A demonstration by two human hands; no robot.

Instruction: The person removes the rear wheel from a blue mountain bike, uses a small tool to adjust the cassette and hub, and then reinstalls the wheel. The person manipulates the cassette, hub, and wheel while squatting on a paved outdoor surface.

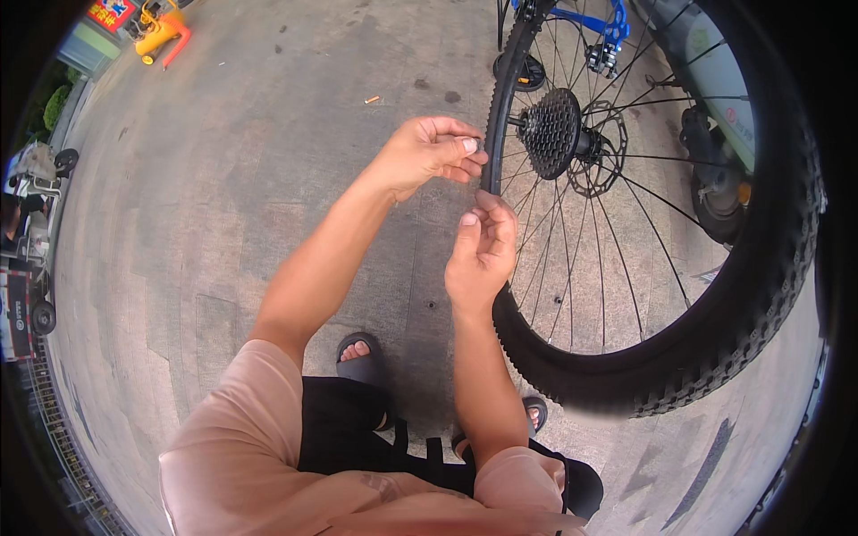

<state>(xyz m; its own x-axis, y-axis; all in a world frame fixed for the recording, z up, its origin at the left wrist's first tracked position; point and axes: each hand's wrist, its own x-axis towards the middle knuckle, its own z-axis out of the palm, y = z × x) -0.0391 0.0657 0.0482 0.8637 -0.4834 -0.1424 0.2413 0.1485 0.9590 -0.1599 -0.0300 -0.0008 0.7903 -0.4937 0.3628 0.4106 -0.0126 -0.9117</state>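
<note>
A bicycle wheel with a knobby black tyre (626,380) stands at my right. My left hand (438,154) is at the tyre's left side, level with the cassette. Its thumb and forefinger are pinched together around something small and greyish, too little of which shows to name it. Just below, my right hand (483,248) is in front of the same side of the tyre with its palm up. The fingers there are loosely curled, the thumb stands apart from them, and nothing shows between them. Whether it touches the tyre, I cannot tell.
The wheel carries a black cassette (551,134) and a disc rotor (597,154), with a blue frame part (608,22) beyond. A scooter wheel (718,192) stands behind the spokes. Far left are a yellow-orange machine (159,34) and a parked vehicle (22,259). The ground is paved.
</note>
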